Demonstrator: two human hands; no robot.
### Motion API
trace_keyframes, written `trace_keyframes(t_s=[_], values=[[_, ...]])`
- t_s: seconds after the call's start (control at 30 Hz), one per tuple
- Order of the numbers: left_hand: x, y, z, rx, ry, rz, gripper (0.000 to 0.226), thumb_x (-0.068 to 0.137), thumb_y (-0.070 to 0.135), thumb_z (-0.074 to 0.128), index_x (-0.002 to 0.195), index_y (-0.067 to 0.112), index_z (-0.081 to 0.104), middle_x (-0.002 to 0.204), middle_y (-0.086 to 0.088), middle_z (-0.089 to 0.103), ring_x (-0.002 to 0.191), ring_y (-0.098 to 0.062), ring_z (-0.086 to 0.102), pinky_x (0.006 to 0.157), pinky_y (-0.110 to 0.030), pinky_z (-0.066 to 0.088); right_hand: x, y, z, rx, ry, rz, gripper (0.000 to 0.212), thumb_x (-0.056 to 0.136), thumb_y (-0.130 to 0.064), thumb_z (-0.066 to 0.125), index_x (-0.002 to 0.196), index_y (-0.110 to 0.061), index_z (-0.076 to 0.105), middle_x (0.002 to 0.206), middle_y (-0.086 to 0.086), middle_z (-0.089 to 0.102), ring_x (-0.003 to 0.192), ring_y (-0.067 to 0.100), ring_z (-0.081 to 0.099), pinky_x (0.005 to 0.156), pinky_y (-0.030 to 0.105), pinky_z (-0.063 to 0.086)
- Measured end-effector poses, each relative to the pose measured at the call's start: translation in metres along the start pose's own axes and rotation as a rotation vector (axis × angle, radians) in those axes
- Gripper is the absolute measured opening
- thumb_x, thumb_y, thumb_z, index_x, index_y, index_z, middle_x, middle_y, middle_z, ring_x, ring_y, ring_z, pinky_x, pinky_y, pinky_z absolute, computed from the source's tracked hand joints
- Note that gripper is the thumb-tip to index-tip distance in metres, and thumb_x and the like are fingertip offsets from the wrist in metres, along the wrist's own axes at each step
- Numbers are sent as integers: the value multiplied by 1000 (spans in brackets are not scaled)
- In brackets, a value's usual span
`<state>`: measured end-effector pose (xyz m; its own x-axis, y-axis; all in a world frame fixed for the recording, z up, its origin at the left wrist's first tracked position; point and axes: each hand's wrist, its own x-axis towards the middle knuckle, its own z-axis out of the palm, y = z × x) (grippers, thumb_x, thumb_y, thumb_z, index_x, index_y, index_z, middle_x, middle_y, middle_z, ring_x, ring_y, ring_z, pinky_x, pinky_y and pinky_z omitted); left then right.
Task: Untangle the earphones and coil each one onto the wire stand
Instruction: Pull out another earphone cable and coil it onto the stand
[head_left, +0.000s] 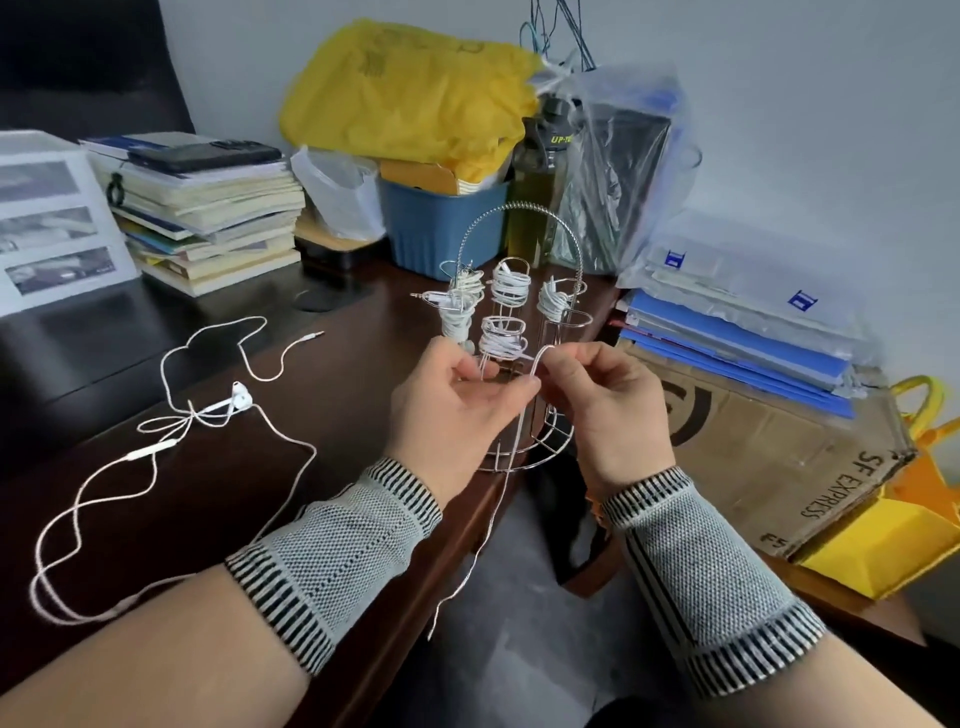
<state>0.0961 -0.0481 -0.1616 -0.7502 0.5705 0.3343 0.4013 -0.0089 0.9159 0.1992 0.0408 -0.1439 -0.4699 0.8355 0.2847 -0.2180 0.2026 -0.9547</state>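
The wire stand (519, 208) sits at the desk's right corner, with several white earphone coils (510, 287) wound on its upright loops. My left hand (452, 405) and my right hand (608, 410) meet just in front of the stand, both pinching one white earphone cable (511, 457). That cable loops up over my right fingers and hangs down past the desk edge. A second white earphone (236, 400) lies loose on the dark desk (322, 405) at the left, its cable spread in wide loops, its plug near the middle.
A stack of books (208, 213) with a phone on top stands at the back left. A blue bin (441, 228), yellow bag (405, 93) and clear plastic bags crowd the back. Blue folders (737, 332) and a cardboard box (769, 441) lie to the right of the desk.
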Motion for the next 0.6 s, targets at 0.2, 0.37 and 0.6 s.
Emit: trace_keyframes(t_s=[0.2,0.37,0.6], values=[[-5,1,6,174,-25,102,19,68,32,84,77,26,68,83,14,63,73,8,63,70,-6,47,0,-7,6,198,35,115,23,86,-5,67,65,-15,66,62,4,64,58,18,57,58,28,49],[-7,2,7,234,-40,161,5,77,27,76,74,23,74,81,19,58,77,-1,62,84,-26,52,1,-16,7,341,64,185,34,82,2,67,53,-15,65,67,13,62,55,21,57,56,31,50],[-10,14,2,212,-130,89,24,66,50,76,71,30,63,85,12,59,68,-1,61,73,-29,54,1,-8,10,479,83,229,23,84,4,63,63,-7,60,63,9,57,60,19,51,66,35,45]])
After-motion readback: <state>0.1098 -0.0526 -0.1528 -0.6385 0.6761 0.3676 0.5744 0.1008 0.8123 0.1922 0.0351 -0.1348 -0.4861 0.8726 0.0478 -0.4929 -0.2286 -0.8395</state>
